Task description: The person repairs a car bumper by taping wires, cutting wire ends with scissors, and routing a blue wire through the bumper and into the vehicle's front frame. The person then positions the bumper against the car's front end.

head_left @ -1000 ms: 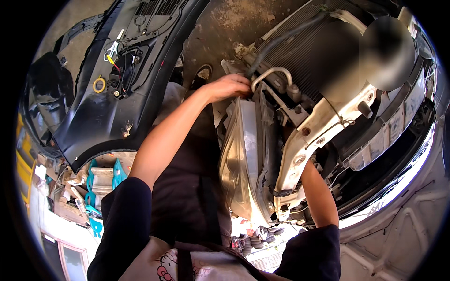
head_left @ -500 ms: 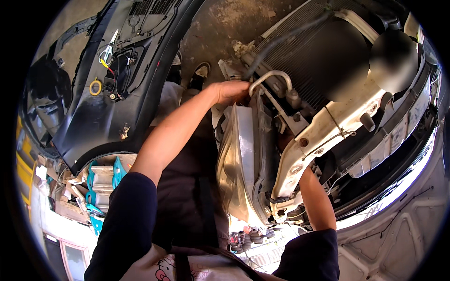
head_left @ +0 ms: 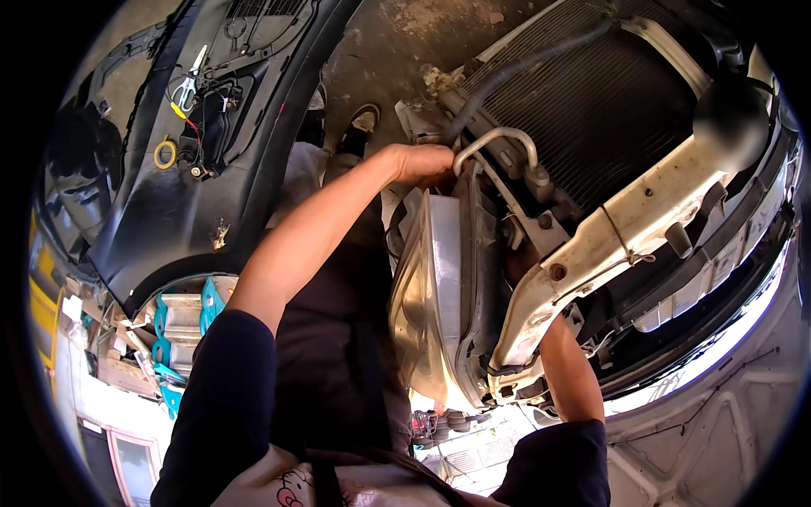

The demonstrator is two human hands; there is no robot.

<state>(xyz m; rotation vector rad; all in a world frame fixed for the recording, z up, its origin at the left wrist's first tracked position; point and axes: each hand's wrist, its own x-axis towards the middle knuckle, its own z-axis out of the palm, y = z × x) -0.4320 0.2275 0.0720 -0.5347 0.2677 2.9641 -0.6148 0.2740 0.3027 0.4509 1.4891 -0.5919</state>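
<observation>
My left hand (head_left: 427, 163) reaches to the top end of a headlight (head_left: 446, 270), beside a curved metal pipe (head_left: 498, 135). Its fingers bend down out of sight there, so what they hold, if anything, is hidden. The headlight has a yellowed clear lens and a grey housing. My right forearm (head_left: 573, 367) passes beneath a pale metal crossbeam (head_left: 583, 245). Only a shadowed bit of my right hand (head_left: 519, 264) shows in the gap between the headlight's back and the beam; its fingers cannot be made out.
A finned radiator (head_left: 557, 106) with a dark hose (head_left: 515, 72) lies beyond the beam. At left is a black bumper cover (head_left: 169, 224) bearing scissors (head_left: 191, 83), a yellow tape roll (head_left: 166, 154) and wiring. The raised hood (head_left: 710, 439) is at lower right. Shoes (head_left: 363, 120) stand on the floor.
The view has shifted slightly, so the radiator and beam appear a little farther right. Both hands stay at about the same places around the headlight.
</observation>
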